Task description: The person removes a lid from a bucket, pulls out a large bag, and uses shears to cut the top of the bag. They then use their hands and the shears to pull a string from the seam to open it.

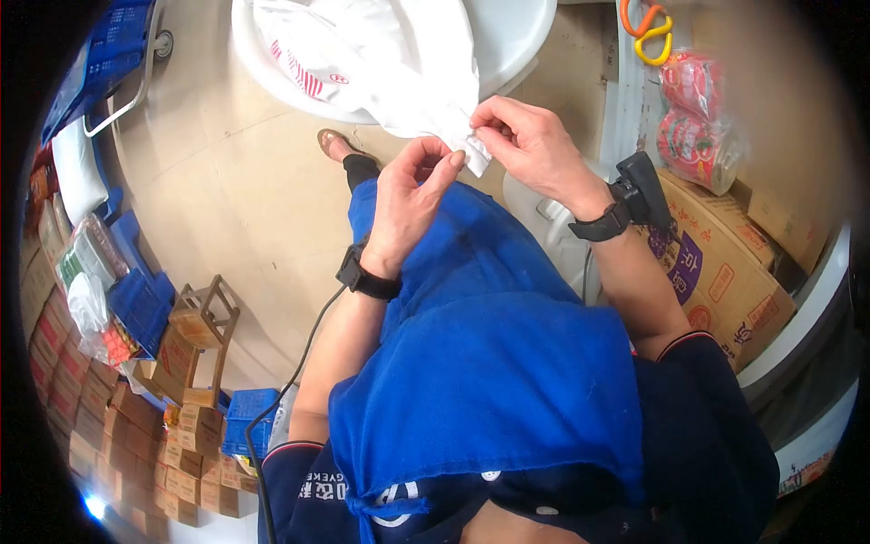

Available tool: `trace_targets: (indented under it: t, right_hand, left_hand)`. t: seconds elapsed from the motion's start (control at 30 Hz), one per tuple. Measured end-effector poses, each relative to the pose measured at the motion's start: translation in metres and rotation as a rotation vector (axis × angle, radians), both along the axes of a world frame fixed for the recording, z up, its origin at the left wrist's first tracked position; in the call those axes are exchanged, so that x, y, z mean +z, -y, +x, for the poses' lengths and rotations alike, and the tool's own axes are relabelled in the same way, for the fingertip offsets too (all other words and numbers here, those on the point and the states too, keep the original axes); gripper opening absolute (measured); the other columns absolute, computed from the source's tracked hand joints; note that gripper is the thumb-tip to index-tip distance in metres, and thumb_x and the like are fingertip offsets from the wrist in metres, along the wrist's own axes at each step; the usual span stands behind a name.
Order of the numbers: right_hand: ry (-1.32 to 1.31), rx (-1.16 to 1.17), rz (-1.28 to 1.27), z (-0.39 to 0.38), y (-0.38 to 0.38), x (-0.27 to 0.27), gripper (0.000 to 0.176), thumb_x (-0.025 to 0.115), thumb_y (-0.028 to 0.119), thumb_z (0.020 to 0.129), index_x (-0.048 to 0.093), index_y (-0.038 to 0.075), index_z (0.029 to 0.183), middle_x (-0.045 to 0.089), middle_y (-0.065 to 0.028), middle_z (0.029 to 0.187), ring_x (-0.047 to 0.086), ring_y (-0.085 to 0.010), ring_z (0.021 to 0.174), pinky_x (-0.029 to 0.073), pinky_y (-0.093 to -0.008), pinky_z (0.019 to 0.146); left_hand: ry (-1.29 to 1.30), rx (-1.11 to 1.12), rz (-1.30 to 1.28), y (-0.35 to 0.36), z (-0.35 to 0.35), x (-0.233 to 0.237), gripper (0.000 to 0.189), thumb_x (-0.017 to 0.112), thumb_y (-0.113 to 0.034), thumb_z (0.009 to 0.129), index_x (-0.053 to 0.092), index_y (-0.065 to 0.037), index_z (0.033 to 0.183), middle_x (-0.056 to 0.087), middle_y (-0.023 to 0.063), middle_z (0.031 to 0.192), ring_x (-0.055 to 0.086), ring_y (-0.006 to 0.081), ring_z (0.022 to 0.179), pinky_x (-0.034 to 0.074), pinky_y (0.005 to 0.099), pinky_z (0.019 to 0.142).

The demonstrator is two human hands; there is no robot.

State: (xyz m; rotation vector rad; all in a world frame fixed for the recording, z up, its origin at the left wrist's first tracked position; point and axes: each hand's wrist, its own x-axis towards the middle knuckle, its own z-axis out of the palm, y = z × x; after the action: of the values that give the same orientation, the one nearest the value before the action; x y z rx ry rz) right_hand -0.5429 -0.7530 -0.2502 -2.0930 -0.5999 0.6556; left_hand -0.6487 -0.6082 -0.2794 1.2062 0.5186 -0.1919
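A white bag (399, 63) with red stripes and lettering rests in a large white basin (517, 36), its gathered end pulled out over the rim toward me. My left hand (417, 186) pinches the gathered end from the left, thumb and fingers together. From the other side my right hand (535, 145) grips the same twisted end between thumb and fingertips. The two hands are close together above my blue apron (498, 363). Whether the end is tied cannot be made out.
On the right are a cardboard box (716, 263), plastic-wrapped red packages (693, 118) and scissors with orange and yellow handles (654, 36). Stacked cartons (195, 444), a wooden stool (204, 322) and blue crates (140, 299) stand left. A cable (304, 363) runs from my left wrist strap.
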Motion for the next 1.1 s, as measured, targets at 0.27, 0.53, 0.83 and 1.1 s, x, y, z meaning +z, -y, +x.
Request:
trace_targets:
  t: [0.27,0.53,0.83,1.1]
  right_hand:
    - [-0.067,-0.12,-0.003,0.001,0.0,0.012,0.007,0.058,0.007,0.081,0.058,0.005,0.087,0.059,-0.0093,0.074,0.057,-0.022,0.061,0.046,-0.0313,0.057]
    - [0.179,0.041,-0.038,0.0,-0.009,0.011,0.007,0.056,0.01,0.08,0.06,0.007,0.084,0.059,-0.009,0.078,0.059,-0.0255,0.068,0.047,-0.0344,0.06]
    - [0.04,-0.006,-0.049,0.003,-0.008,0.014,0.012,0.056,0.009,0.081,0.059,0.005,0.092,0.059,-0.0104,0.077,0.059,-0.0252,0.066,0.047,-0.0336,0.06]
    - [0.195,-0.595,0.126,0.071,0.028,0.018,0.021,0.057,0.007,0.084,0.058,0.001,0.104,0.062,-0.0078,0.082,0.061,-0.0123,0.074,0.05,-0.0262,0.066]
  left_hand:
    - [-0.026,-0.09,0.032,-0.008,-0.001,0.0,0.014,0.062,-0.015,0.089,0.057,-0.002,0.089,0.056,-0.0037,0.076,0.049,0.0025,0.071,0.041,0.0178,0.064]
    - [-0.005,-0.085,-0.004,-0.009,-0.002,-0.001,0.012,0.063,-0.013,0.088,0.057,-0.003,0.09,0.057,-0.0044,0.08,0.05,0.0021,0.074,0.041,0.0169,0.066]
    - [-0.006,-0.098,0.058,-0.012,-0.002,0.004,0.013,0.062,-0.014,0.087,0.057,-0.003,0.086,0.055,-0.0048,0.075,0.048,0.0017,0.07,0.04,0.0173,0.063]
    - [-0.032,-0.142,0.202,-0.012,0.003,0.006,0.015,0.062,-0.013,0.086,0.054,-0.001,0.08,0.055,-0.0015,0.069,0.049,0.0039,0.066,0.041,0.0196,0.06]
